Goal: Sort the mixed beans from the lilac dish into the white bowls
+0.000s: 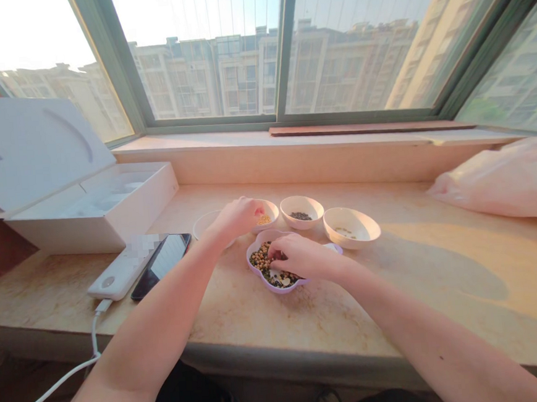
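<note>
My left hand [240, 215] is over a white bowl [273, 212] of small yellow grains [264, 219]. Its fingers are curled together, and whatever they hold is too small to make out. My right hand [296, 256] reaches into a lilac flower-shaped dish [282, 290], thumb and forefinger a little apart among the mixed beans [260, 258]. Tan, black, green and white ones show there. Left of the yellow grains, another white bowl [201, 223] is partly behind my left forearm. To the right stand a bowl [302, 204] of dark beans and a bowl [361, 228] with a few pale-green bits.
An open white box [142, 198] stands at the left. In front of it lie a white power bank [116, 278] with a cable [94, 332] and a phone [162, 265]. A pinkish plastic bag [503, 176] rests at the right, below the window.
</note>
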The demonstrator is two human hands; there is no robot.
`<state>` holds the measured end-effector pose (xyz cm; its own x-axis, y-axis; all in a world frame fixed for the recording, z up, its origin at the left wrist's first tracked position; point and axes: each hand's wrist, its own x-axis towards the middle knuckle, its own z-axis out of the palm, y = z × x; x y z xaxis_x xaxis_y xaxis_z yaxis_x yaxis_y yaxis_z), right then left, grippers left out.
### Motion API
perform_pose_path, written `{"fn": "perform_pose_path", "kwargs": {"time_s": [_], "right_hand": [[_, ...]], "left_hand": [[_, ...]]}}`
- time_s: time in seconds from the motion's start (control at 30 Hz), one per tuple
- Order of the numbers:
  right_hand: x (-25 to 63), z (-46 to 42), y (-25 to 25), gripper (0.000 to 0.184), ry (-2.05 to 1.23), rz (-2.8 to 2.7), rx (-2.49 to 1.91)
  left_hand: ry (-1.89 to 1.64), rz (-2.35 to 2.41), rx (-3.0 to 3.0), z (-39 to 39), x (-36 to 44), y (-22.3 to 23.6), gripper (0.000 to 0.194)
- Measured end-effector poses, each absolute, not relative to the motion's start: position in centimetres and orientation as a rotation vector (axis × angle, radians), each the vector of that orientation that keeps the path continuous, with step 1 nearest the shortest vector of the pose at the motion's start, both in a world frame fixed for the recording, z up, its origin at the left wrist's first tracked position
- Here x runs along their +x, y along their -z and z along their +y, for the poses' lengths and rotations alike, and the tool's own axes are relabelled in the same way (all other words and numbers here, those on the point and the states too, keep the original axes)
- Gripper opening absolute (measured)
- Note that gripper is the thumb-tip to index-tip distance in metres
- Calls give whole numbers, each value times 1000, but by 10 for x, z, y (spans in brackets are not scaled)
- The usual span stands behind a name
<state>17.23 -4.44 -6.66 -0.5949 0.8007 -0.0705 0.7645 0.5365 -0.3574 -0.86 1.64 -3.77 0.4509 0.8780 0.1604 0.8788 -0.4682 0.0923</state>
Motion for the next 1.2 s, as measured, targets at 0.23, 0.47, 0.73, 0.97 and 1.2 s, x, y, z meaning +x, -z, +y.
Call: {"fn": "perform_pose_path", "kwargs": {"time_s": [0.23, 0.47, 0.73, 0.97, 1.2], "right_hand": [[177, -43, 65, 22, -521, -2644, -1333], [183, -42, 66, 36, -544, -2565, -1259], [184, -47, 62, 42, -664, -2518, -1177], [185, -46, 62, 37, -637, -2503, -1223], [186, -43, 66, 26, -603, -2471, -1196]], "left_hand": [[294, -1558, -2735, 13, -9, 35, 21], [333, -1537, -2791, 14, -9, 35, 22], [354, -1475, -2801, 14, -8, 35, 20], [369, -1489, -2792, 12, -8, 33, 18], [365, -1536, -2774, 11, -12, 30, 23]]}}
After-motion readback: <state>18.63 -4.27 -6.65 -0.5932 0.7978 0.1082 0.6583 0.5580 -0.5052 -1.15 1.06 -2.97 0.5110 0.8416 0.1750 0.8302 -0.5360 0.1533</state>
